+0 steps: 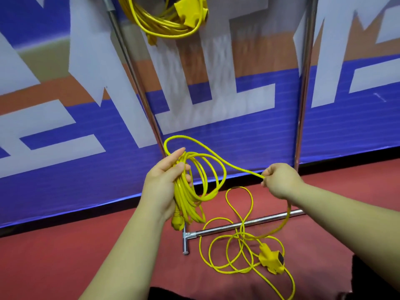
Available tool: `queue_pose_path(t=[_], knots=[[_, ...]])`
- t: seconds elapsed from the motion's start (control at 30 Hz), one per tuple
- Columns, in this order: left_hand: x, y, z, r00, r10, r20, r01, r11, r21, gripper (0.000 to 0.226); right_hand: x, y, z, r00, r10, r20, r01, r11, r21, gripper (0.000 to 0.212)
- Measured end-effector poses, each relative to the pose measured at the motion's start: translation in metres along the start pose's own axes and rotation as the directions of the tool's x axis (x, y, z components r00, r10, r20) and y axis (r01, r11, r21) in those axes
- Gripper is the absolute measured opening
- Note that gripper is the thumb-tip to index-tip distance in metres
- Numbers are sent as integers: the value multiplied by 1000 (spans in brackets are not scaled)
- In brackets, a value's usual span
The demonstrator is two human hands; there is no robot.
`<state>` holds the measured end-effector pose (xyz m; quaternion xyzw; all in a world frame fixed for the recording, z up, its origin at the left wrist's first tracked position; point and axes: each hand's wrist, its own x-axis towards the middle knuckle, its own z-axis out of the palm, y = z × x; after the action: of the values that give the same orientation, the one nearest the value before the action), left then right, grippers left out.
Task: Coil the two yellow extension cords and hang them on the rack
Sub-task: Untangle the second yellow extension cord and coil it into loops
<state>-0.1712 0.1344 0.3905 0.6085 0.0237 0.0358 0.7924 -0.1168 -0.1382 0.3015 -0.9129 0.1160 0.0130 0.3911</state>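
While the left hand (165, 182) grips a bundle of loops of the yellow cord (194, 191), the right hand (279, 180) pinches its strand; the rest lies on the red floor (65, 245) below. A second coil (168, 16) hangs on the rack (304, 83).
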Motion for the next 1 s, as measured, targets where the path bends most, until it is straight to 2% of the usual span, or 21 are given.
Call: queue_pose_path(t=[0.07, 0.13, 0.23, 0.37, 0.5, 0.6, 0.7, 0.87, 0.93, 1.0], knots=[[-1, 2, 1, 1000, 26, 2, -26, 999, -42, 35, -6, 1, 3, 988, -111, 109, 140, 940, -312, 14], [-1, 4, 3, 999, 49, -4, -49, 996, -74, 34, -14, -2, 6, 937, -144, 319, 270, 878, -396, 15], [-1, 5, 6, 997, 65, -30, -68, 995, -79, 31, -27, -13, -5, 838, -222, 499, 424, 840, -339, 14], [1, 0, 11, 994, 103, -47, -104, 994, -33, 26, -49, -36, -33, 719, -328, 612, 558, 797, -229, 28], [4, -10, 20, 994, 97, -50, -93, 993, 72, 31, -71, -50, -55, 566, -441, 696, 696, 708, -117, 27], [4, -21, 30, 996, 93, -10, -90, 982, 167, 33, -81, -56, -70, 508, -531, 679, 721, 693, 3, 24], [-2, -31, 48, 996, 66, 59, -80, 961, 264, 31, -85, -59, -82, 512, -633, 580, 694, 703, 155, 24], [-9, -48, 70, 976, 18, 219, -115, 891, 439, 30, -79, -54, -91, 619, -727, 297, 578, 678, 454, 22], [-13, -52, 80, 973, -58, 224, -29, 929, 368, 30, -72, -51, -93, 662, -722, 201, 564, 657, 499, 22], [-16, -52, 89, 969, -124, 214, 76, 973, 220, 30, -65, -46, -96, 709, -694, 130, 545, 655, 523, 21]])
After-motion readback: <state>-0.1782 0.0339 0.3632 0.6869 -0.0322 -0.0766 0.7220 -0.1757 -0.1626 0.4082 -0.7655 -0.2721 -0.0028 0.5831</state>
